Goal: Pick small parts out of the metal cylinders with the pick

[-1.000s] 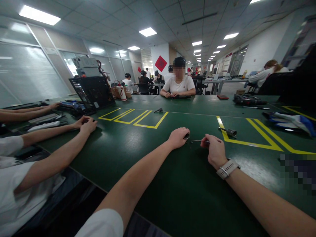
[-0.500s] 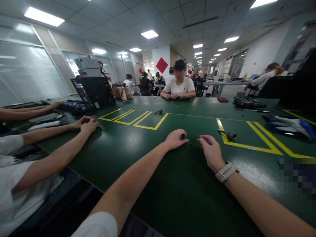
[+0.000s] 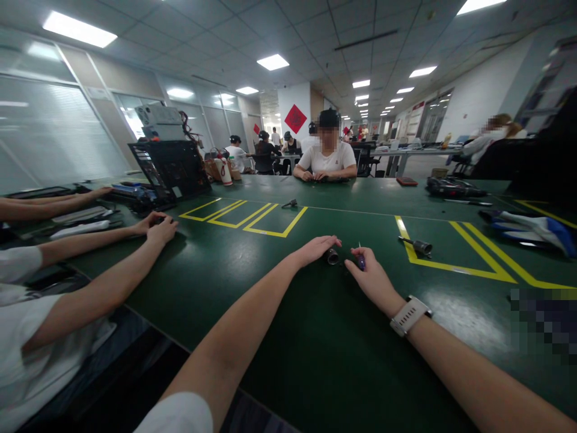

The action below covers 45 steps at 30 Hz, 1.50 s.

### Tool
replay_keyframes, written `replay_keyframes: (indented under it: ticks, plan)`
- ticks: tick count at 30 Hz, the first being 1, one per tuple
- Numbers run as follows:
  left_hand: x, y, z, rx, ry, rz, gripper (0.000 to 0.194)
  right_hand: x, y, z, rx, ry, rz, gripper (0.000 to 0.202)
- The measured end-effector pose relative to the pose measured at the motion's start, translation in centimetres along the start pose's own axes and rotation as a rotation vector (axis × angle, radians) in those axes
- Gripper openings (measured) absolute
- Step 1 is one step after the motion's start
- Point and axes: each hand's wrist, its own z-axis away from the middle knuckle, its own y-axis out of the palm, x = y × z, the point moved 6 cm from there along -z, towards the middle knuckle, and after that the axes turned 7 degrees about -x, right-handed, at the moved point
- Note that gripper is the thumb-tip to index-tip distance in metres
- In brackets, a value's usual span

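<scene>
A dark metal cylinder with an open round end (image 3: 332, 257) lies on the green table (image 3: 288, 337). Just above and beside it is my left hand (image 3: 315, 249), palm down, fingers stretched out and apart from any grip. My right hand (image 3: 367, 267) is closed around a small screwdriver with a purple handle (image 3: 361, 261), its thin shaft pointing up. Small dark bits lie between my hands, too small to make out. To the right, a similar metal part with a shaft (image 3: 421, 247) rests beside yellow tape.
Yellow tape outlines (image 3: 283, 233) mark the table, with another metal part (image 3: 290, 204) near them. At left, a co-worker's hands (image 3: 162, 227) hold something dark. A black machine frame (image 3: 171, 171) stands behind. Blue and white gloves (image 3: 532, 231) lie right.
My left hand has let go of the metal cylinder, which now sits lower on the table. My right hand has moved slightly left, and the screwdriver has turned upward.
</scene>
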Motion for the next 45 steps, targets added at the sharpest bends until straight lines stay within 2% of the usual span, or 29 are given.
replay_keyframes:
  ticks: [4, 9, 12, 15, 18, 22, 28, 31, 39, 45]
  plan:
    - [0.9, -0.7, -0.2, -0.135, -0.084, -0.003, 0.045, 0.5, 0.3, 0.2, 0.047, -0.026, 0.098, 0.037]
    - [1.7, 0.7, -0.9, -0.133, -0.103, -0.012, 0.051, 1.2, 1.2, 0.0, 0.081, -0.084, 0.230, 0.044]
    - [1.9, 0.9, -1.3, -0.215, -0.114, 0.015, 0.048, 2.0, 2.5, -0.2, 0.109, -0.166, 0.310, 0.040]
    - [2.3, 0.3, -1.4, -0.319, -0.133, 0.000, 0.048, 2.9, 4.0, -0.6, 0.146, -0.274, 0.388, 0.026]
    - [3.3, -0.9, -1.5, -0.418, -0.157, -0.062, 0.047, 3.5, 4.9, -1.1, 0.180, -0.386, 0.459, 0.023]
    - [5.2, -3.7, -2.1, -0.501, -0.206, -0.201, 0.040, 3.5, 5.1, -2.4, 0.228, -0.498, 0.527, 0.020]
    - [8.4, -8.7, -3.6, -0.509, -0.287, -0.438, 0.039, 2.1, 4.1, -5.2, 0.237, -0.557, 0.606, 0.025]
    - [10.1, -10.6, -4.6, -0.512, -0.323, -0.537, 0.040, 1.0, 3.3, -6.8, 0.218, -0.557, 0.638, 0.027]
    - [14.1, -13.4, -9.9, -0.505, -0.318, -0.736, 0.044, -2.1, 0.5, -9.8, 0.138, -0.513, 0.709, 0.027]
    - [16.0, -15.1, -14.5, -0.501, -0.275, -0.867, 0.046, -2.7, 0.6, -10.2, 0.142, -0.490, 0.728, 0.028]
